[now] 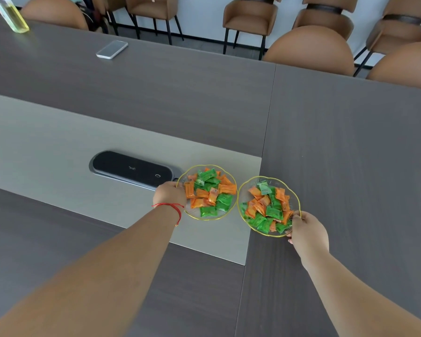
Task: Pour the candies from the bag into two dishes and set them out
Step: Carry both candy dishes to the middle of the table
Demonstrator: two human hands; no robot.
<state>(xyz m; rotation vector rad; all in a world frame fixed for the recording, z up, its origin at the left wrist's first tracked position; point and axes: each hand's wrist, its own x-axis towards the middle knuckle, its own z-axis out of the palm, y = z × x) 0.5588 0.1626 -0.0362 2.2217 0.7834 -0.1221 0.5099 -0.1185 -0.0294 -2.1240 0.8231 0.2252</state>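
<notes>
Head view: fingers (295, 217) pinching dish (243, 190) rims.

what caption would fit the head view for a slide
Left hand and right hand each grip a gold-rimmed glass dish of orange and green wrapped candies on a conference table.

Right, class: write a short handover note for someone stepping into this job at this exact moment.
Left hand: grip on the near-left rim of the left dish.
Right hand: grip on the near-right rim of the right dish.
Both dishes sit side by side on the table, filled with orange and green candies.
Done: pouring. No bag in view.
Left: position the dishes, then let go.
</notes>
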